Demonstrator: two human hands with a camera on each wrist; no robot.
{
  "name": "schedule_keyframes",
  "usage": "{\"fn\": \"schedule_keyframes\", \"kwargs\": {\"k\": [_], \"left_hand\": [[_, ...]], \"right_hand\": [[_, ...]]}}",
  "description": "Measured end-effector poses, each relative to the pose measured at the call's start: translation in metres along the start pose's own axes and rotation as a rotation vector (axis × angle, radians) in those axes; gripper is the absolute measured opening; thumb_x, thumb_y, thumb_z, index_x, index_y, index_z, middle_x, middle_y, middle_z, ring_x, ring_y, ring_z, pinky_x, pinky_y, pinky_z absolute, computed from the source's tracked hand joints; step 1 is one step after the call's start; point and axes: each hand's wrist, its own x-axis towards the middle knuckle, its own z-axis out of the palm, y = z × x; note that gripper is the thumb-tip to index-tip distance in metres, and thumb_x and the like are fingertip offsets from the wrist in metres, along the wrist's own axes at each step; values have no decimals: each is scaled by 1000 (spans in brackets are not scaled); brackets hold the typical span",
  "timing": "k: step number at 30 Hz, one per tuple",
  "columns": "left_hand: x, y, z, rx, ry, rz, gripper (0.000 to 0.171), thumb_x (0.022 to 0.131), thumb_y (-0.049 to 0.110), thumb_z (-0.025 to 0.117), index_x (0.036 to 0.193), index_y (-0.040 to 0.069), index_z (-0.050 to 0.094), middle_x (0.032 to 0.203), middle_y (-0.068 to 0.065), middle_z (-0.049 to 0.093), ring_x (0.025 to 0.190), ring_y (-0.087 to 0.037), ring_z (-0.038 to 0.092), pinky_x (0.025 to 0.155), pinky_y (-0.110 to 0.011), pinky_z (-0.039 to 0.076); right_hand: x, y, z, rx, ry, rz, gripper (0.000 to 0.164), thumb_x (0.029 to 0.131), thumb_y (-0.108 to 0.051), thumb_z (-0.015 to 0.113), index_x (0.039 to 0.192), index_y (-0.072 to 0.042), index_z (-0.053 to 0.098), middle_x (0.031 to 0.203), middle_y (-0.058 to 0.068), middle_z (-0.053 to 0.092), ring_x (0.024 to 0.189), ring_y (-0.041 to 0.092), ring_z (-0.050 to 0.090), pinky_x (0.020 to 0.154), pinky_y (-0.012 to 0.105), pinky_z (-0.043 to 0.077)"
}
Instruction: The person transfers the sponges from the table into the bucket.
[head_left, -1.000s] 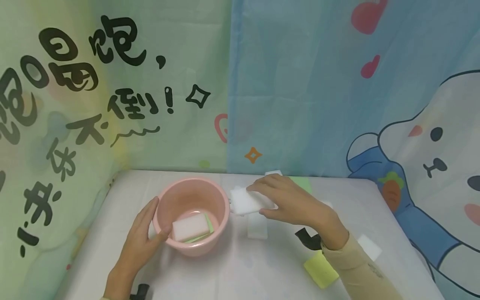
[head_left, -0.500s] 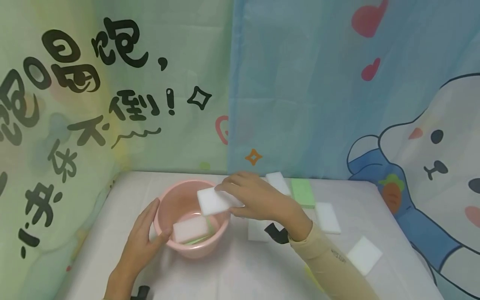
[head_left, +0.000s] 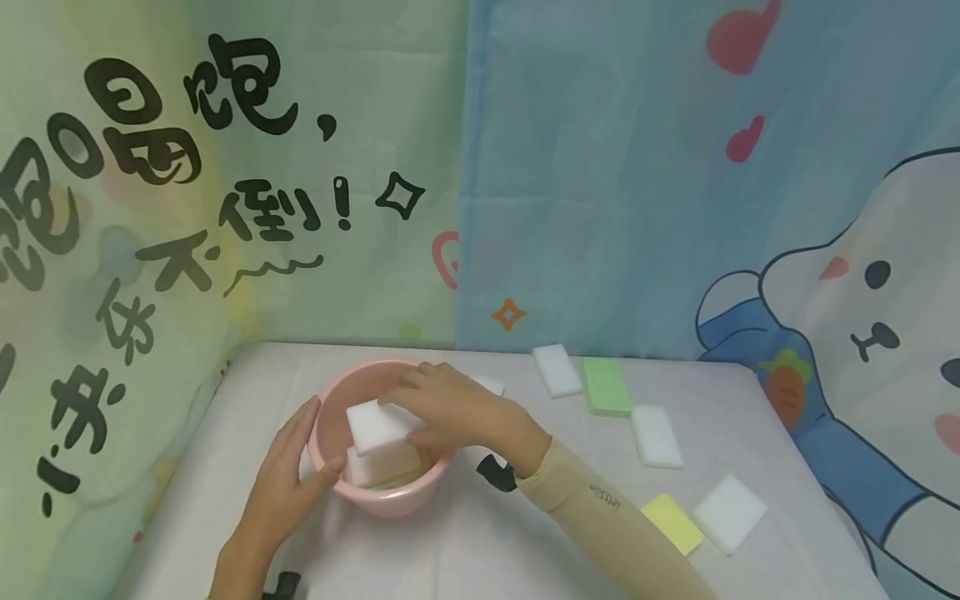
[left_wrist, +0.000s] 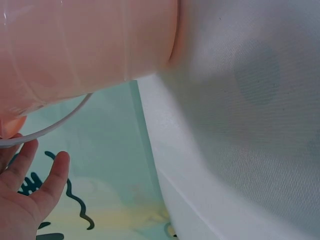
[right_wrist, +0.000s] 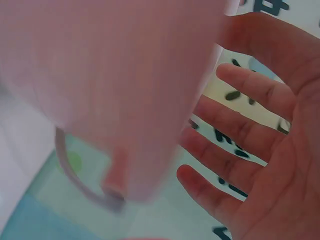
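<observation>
A pink bucket (head_left: 397,498) stands on the white-covered table. My left hand (head_left: 273,492) holds its left rim, thumb over the edge and fingers along the outer wall; several of those fingers look straight in the left wrist view. Inside the bucket, my right hand (head_left: 450,408) pinches a white sponge (head_left: 378,427) by its right end. Below that lies another pale sponge (head_left: 384,467), with a strip of green (head_left: 401,481) under it. The right wrist view shows the right hand's spread fingers partly behind the blurred bucket wall, its sponge hidden.
Right of the bucket lie a white sponge (head_left: 557,371), a green sponge (head_left: 607,387), a yellow sponge (head_left: 672,523) and several more white ones. One white sponge (head_left: 489,385) is partly covered by the right hand. Printed curtains (head_left: 585,208) hang behind the table.
My right hand has carried the white sponge leftward from beside the bucket, over the rim and down into it. The left hand has stayed on the rim.
</observation>
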Motion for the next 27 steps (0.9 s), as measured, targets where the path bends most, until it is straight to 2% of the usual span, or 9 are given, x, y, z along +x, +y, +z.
{"fn": "schedule_keyframes", "kwargs": {"k": [3, 9, 17, 22, 27], "left_hand": [[0, -1, 0, -9, -1, 3, 80, 92, 31, 71, 159, 18, 31, 159, -9, 34, 144, -35, 31, 106, -68, 31], [-1, -2, -1, -10, -6, 1, 80, 92, 32, 71, 159, 18, 30, 159, -10, 34, 144, -37, 31, 105, -69, 31], [-1, -2, 1, -22, -16, -3, 81, 92, 32, 71, 160, 20, 29, 160, -7, 32, 145, -34, 29, 108, -67, 30], [0, -2, 1, -12, -4, 5, 80, 91, 31, 72, 159, 16, 31, 159, -8, 34, 144, -34, 30, 107, -67, 30], [-1, -1, 0, -3, 1, 13, 80, 91, 29, 72, 159, 17, 31, 159, -9, 35, 144, -35, 31, 106, -68, 31]], "right_hand": [[10, -3, 10, -2, -29, 8, 49, 87, -22, 78, 133, -19, 59, 134, 1, 57, 124, 23, 49, 96, 40, 46], [23, -8, 26, -72, -65, -9, 47, 86, -22, 79, 129, -18, 62, 131, -2, 59, 129, 22, 47, 113, 38, 32], [27, -8, 36, 15, -133, 24, 51, 90, -27, 77, 136, -17, 58, 134, 1, 56, 126, 20, 49, 109, 33, 38], [22, -6, 32, 46, -106, 22, 49, 92, -28, 74, 136, -14, 57, 133, 2, 57, 128, 20, 49, 111, 32, 36], [3, -3, 17, 74, -22, 41, 40, 92, -25, 72, 129, -13, 61, 133, 3, 57, 124, 23, 50, 103, 40, 43]]}}
